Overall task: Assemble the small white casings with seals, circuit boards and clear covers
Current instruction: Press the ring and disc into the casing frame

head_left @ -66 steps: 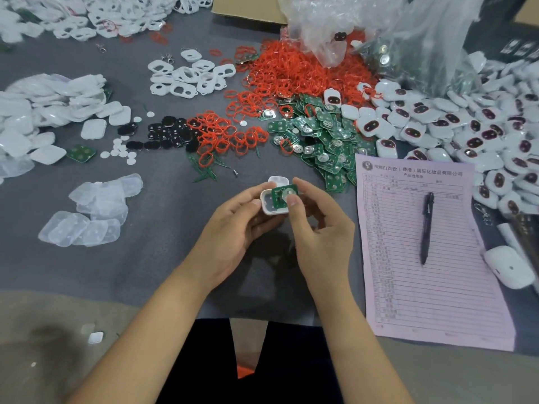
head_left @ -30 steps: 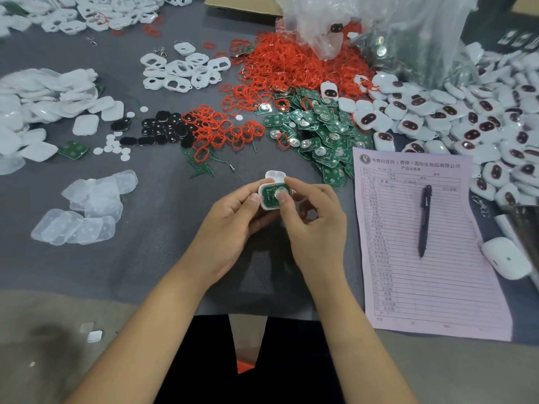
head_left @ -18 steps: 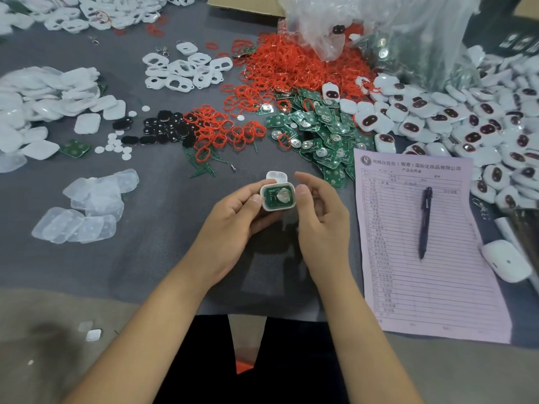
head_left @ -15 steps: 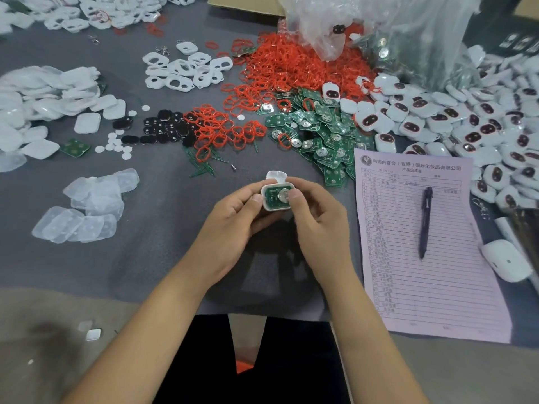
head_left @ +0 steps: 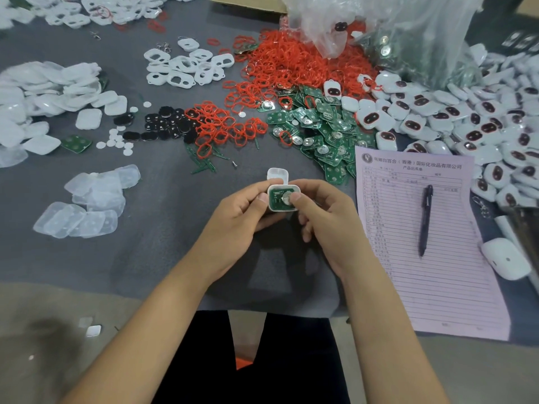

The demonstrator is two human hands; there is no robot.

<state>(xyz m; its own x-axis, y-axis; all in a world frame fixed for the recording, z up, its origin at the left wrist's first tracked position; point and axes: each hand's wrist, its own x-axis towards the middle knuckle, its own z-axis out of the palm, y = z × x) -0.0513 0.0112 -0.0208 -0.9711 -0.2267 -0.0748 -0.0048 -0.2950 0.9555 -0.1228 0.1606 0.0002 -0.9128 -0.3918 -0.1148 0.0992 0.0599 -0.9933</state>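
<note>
Above the grey table mat I hold a small white casing (head_left: 287, 188) with a green circuit board (head_left: 276, 197) lying inside it. My left hand (head_left: 236, 221) grips the casing from the left, thumb on its edge. My right hand (head_left: 326, 220) grips it from the right, and its thumb presses on the board's round silver disc. Just behind the casing a second small white casing (head_left: 277, 174) lies on the mat. Green circuit boards (head_left: 323, 135) lie heaped behind, beside red seals (head_left: 291, 65). Clear covers (head_left: 87, 205) lie at the left.
A pink printed form (head_left: 431, 258) with a black pen (head_left: 425, 220) lies at the right. White casings with dark windows (head_left: 481, 123) are heaped at the far right, a plastic bag (head_left: 393, 30) behind them. White frames (head_left: 186, 68), black pads (head_left: 166, 123) and white lids (head_left: 43, 91) lie at the left.
The circuit board, earlier tilted over the casing, now sits down inside it. My right thumb lifted off briefly and is pressing on the board's disc again.
</note>
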